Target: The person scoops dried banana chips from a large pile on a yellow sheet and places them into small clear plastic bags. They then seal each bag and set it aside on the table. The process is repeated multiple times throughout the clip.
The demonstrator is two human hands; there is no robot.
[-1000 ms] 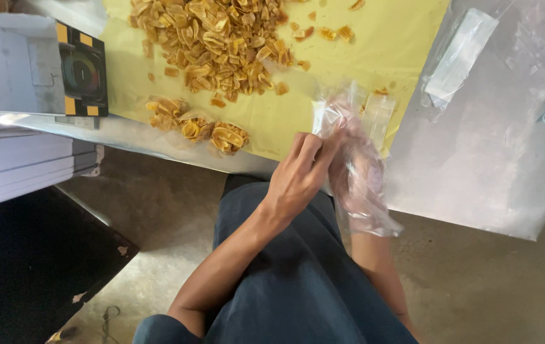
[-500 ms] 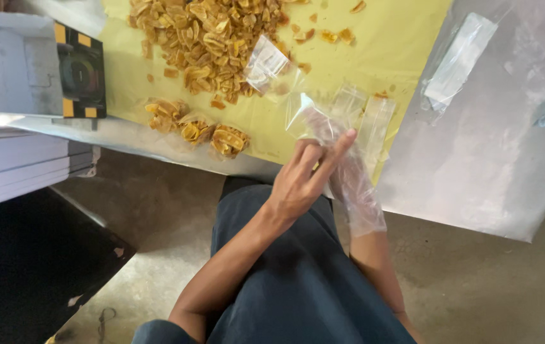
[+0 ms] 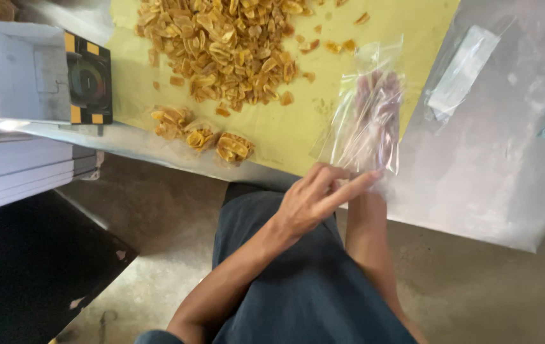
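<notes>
So the clear plastic bag (image 3: 369,121) is pulled over the right hand (image 3: 374,105), which sits inside it with fingers stretched out straight. The left hand (image 3: 315,199) is at the bag's open bottom edge, fingers pinching the plastic there. Bag hovers over the yellow sheet (image 3: 285,137) on the metal surface (image 3: 495,172), just right of the big pile of golden chips (image 3: 221,44). Three small filled packets (image 3: 202,132) lie near the edge. Bare concrete floor (image 3: 157,255) below. Both forearms reach up from the lap.
</notes>
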